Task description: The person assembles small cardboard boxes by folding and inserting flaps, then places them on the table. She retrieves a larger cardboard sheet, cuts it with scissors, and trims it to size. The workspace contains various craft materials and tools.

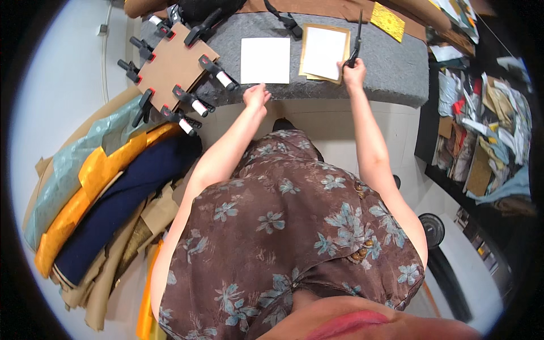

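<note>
My right hand [353, 73] is closed around the handles of black scissors [355, 48], whose blades point away from me. Beside it on the grey felt-covered table lies a stack with a white sheet [326, 51] over yellowish-brown sheets [305, 63]. My left hand [256, 97] is curled at the near edge of the table, close to the lower edge of a square white sheet [265, 61]. What its fingers hold, if anything, is hidden.
At the left end of the table [391, 68], several black clamps [217, 72] grip a brown board [175, 65]. Fabric rolls [122, 195] lean at my left. A yellow patterned piece [387, 22] lies at the far right. Shelves of folded scraps [481, 130] stand at right.
</note>
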The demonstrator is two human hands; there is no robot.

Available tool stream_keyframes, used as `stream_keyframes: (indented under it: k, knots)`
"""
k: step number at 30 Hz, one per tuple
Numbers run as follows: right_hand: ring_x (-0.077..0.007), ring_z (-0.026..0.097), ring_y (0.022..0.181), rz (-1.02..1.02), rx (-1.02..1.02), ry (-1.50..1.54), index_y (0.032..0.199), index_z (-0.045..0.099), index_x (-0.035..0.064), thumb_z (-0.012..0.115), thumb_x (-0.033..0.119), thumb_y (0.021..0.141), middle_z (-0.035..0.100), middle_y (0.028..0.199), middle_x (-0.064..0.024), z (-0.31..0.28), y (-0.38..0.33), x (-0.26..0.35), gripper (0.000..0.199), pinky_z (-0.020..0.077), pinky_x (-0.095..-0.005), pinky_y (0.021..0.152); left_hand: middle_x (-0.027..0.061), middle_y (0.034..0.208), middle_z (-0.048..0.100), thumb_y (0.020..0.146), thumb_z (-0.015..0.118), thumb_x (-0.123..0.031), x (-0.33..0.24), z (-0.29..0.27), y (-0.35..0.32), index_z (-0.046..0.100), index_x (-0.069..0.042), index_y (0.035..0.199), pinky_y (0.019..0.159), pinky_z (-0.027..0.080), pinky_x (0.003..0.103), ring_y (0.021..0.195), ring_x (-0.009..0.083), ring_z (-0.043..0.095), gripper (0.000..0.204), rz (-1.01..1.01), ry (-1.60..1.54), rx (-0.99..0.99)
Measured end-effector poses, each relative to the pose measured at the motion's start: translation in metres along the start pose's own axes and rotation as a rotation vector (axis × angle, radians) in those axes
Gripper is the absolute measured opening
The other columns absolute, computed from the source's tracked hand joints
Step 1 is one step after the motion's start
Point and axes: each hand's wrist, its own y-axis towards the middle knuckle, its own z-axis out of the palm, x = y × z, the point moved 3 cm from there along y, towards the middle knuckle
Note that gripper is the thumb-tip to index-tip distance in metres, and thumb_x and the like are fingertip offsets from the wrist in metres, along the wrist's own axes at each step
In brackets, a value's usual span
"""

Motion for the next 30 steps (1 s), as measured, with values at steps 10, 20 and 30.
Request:
stream_keyframes:
  k: [10, 20, 30]
  knots:
    - [-0.0323, 0.067, 0.081, -0.070, -0.241, -0.596, 0.096, 0.060, 0.0023, 0.077, 0.032, 0.073, 0.069, 0.084, -0.0130, -0.007, -0.055, 0.024, 0.041, 0.0499, -0.0437, 0.074, 0.0099, 0.071, 0.066, 0.083, 0.074, -0.010, -0.024, -0.039, 0.034, 0.062, 0.004, 0.080, 0.056, 0.056, 0.031, 0.057, 0.0199, 0.063, 0.018, -0.088, -0.041, -0.313]
    - [-0.0231, 0.066, 0.067, -0.257, 0.017, -0.227, 0.092, 0.058, 0.0007, 0.075, 0.025, 0.077, 0.067, 0.073, -0.0090, 0.084, -0.123, 0.075, 0.033, 0.0503, -0.0353, 0.065, 0.0155, 0.087, 0.065, 0.080, 0.074, -0.001, -0.042, -0.048, 0.034, 0.058, 0.007, 0.092, 0.062, 0.059, 0.032, 0.069, 0.0235, 0.065, 0.021, -0.078, -0.091, -0.300]
    - [-0.0188, 0.056, 0.062, -0.145, 0.135, -0.213, 0.080, 0.056, 0.0018, 0.078, 0.033, 0.075, 0.059, 0.066, -0.0063, 0.118, -0.123, 0.087, 0.039, 0.0468, -0.0340, 0.064, 0.0171, 0.083, 0.067, 0.080, 0.061, 0.012, -0.056, -0.051, 0.005, 0.061, 0.010, 0.092, 0.058, 0.060, 0.034, 0.067, 0.0256, 0.069, 0.012, 0.022, -0.078, -0.224]
